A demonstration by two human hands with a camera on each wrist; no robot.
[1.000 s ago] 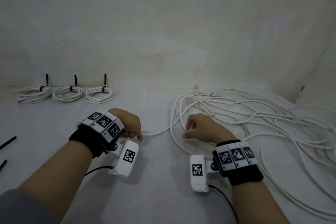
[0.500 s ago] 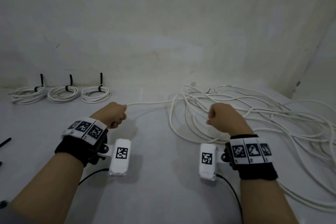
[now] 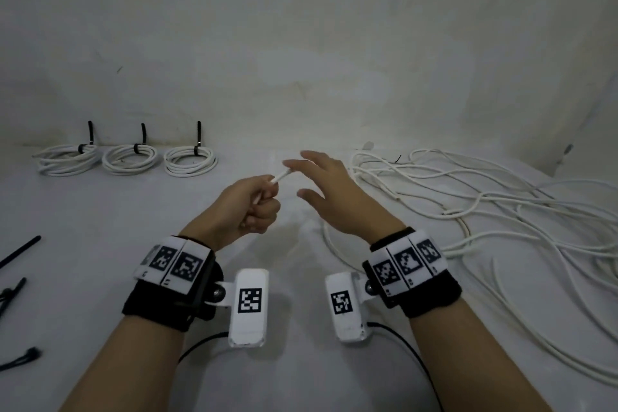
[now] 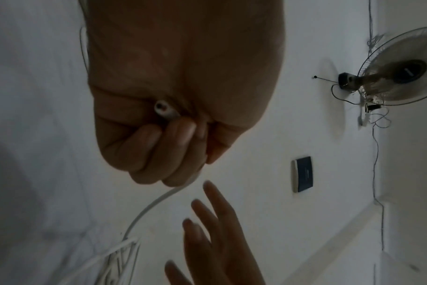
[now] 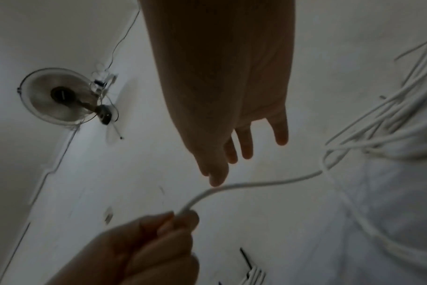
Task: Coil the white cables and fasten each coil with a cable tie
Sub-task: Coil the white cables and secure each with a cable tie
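White table: three tied coils far left, loose cables right, black ties left edge.

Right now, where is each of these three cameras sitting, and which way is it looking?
Head: worn on the head, looking down at the table, three tied coils and loose cables; both forearms and hands show.
Left wrist: under the left hand, looking along its fist gripping the cable end.
Right wrist: under the open right hand, looking along its fingers.
All three show that cable; both wrist views share the wall fan.
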